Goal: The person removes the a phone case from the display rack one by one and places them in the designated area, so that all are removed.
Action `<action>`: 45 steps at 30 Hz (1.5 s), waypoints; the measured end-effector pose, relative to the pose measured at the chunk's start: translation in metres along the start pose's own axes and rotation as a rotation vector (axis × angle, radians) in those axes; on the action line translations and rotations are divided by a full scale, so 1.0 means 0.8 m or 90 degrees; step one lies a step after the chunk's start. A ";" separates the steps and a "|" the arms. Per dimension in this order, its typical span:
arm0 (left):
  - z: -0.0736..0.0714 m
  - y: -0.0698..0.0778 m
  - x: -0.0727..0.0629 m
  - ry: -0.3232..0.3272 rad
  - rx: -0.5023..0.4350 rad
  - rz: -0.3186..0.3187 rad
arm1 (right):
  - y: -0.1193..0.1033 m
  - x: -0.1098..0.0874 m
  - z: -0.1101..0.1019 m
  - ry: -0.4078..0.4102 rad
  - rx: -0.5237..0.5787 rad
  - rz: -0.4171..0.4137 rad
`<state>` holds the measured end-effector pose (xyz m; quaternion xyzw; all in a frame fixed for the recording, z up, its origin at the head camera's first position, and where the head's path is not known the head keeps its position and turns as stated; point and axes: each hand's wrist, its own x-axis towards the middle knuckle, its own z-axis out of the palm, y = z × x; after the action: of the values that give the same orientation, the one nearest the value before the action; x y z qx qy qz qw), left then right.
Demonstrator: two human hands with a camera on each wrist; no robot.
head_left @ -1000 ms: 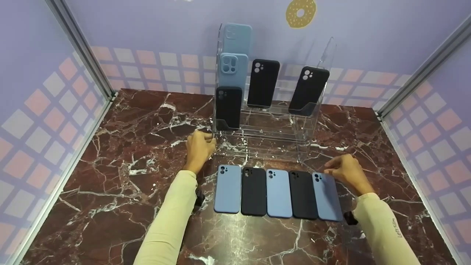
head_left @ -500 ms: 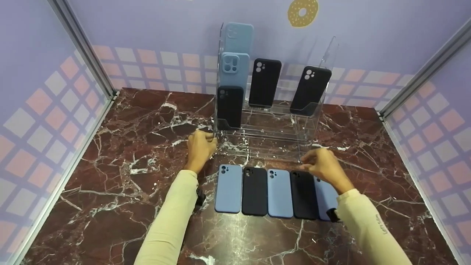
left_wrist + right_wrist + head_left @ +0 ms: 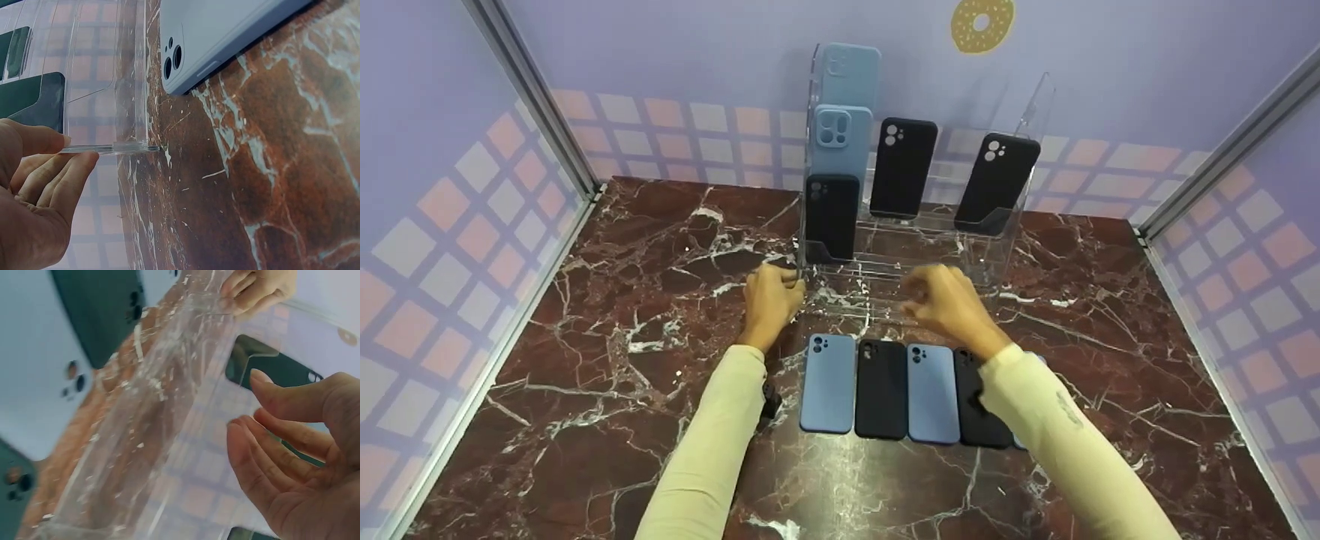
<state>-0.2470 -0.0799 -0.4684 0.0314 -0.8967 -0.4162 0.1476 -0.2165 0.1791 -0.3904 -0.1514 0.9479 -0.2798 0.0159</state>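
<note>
My left hand (image 3: 772, 298) pinches the left side edge of a clear acrylic display stand (image 3: 107, 149), thumb above and fingers below in the left wrist view. My right hand (image 3: 952, 304) hovers before the stand's lower tier, fingers loosely bent. In the right wrist view a gap shows between its thumb and fingers (image 3: 242, 450), with nothing held. On the stand's left column a black phone case (image 3: 832, 219) leans below two light blue phone cases (image 3: 844, 142). Another black case (image 3: 904, 169) stands in the middle column, and one more black case (image 3: 997, 184) at the right.
Between my forearms, phone cases lie flat in a row: a blue case (image 3: 829, 384), a black case (image 3: 881, 388), a blue case (image 3: 934, 394), a black case (image 3: 982, 420), and one mostly hidden under my right sleeve (image 3: 1057, 420). Patterned walls enclose the marbled table (image 3: 607, 337).
My right hand has moved left and away from me, from the rightmost blue case to the stand's front. My left hand keeps its grip on the stand's edge.
</note>
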 end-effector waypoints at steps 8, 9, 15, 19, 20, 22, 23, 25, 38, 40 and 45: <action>0.000 -0.001 0.000 -0.005 -0.001 -0.004 | -0.045 0.048 -0.004 0.057 -0.010 -0.079; 0.000 -0.001 0.000 -0.006 -0.002 -0.005 | -0.050 0.054 -0.005 0.064 -0.006 -0.091; -0.001 -0.001 0.000 -0.003 -0.002 -0.005 | -0.070 0.080 -0.005 0.075 -0.014 -0.148; 0.000 -0.001 0.000 0.005 0.002 0.006 | -0.074 0.092 -0.004 0.049 -0.062 -0.173; 0.000 -0.001 0.000 0.006 0.001 0.007 | -0.074 0.094 -0.004 0.041 -0.068 -0.175; 0.001 -0.001 0.000 0.005 -0.001 0.007 | -0.074 0.098 -0.003 0.033 -0.070 -0.172; 0.001 -0.001 0.000 0.006 -0.002 0.007 | -0.073 0.099 -0.004 0.034 -0.065 -0.171; 0.001 0.000 -0.001 0.003 -0.004 0.003 | -0.072 0.101 -0.004 0.053 -0.045 -0.178; -0.001 0.001 0.000 -0.005 -0.004 -0.011 | -0.067 0.114 0.009 0.280 0.081 -0.294; -0.001 0.001 0.000 -0.005 -0.002 -0.015 | -0.067 0.114 0.010 0.300 0.094 -0.290; -0.002 0.002 -0.001 -0.008 0.004 -0.022 | -0.069 0.111 0.011 0.337 0.107 -0.270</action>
<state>-0.2460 -0.0800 -0.4669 0.0450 -0.8982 -0.4161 0.1348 -0.2850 0.1040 -0.3637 -0.2652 0.8404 -0.3832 -0.2766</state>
